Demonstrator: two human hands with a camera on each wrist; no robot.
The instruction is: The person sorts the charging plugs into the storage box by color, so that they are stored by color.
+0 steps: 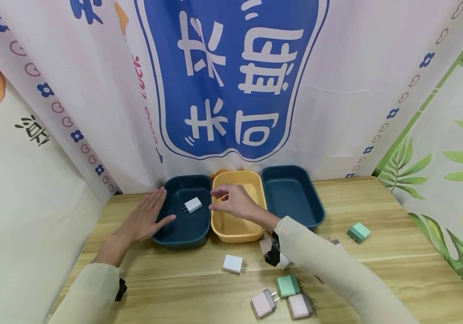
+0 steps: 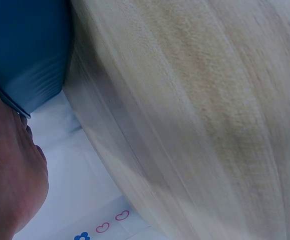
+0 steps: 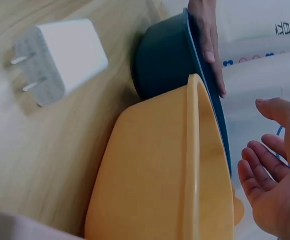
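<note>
A white plug adapter [image 1: 192, 205] lies inside the left dark blue bin [image 1: 180, 240]. My left hand [image 1: 144, 216] rests on that bin's left rim with its fingers straight. Over the yellow bin [image 1: 237, 236] hovers my right hand [image 1: 235, 201], fingers loosely bent and apart from the thumb, nothing between them. In the right wrist view the right hand [image 3: 277, 165] shows an empty palm beside the yellow bin's rim. Another white plug adapter [image 1: 233, 264] sits on the table in front of the bins, seen large in the right wrist view.
A second dark blue bin [image 1: 292, 198] stands at the right of the row. Green adapters [image 1: 288, 286] and pinkish-grey adapters [image 1: 263, 303] lie on the wooden table [image 1: 166, 288]; one green adapter [image 1: 359, 232] lies farther right. The right forearm partly covers several adapters. A printed curtain hangs behind.
</note>
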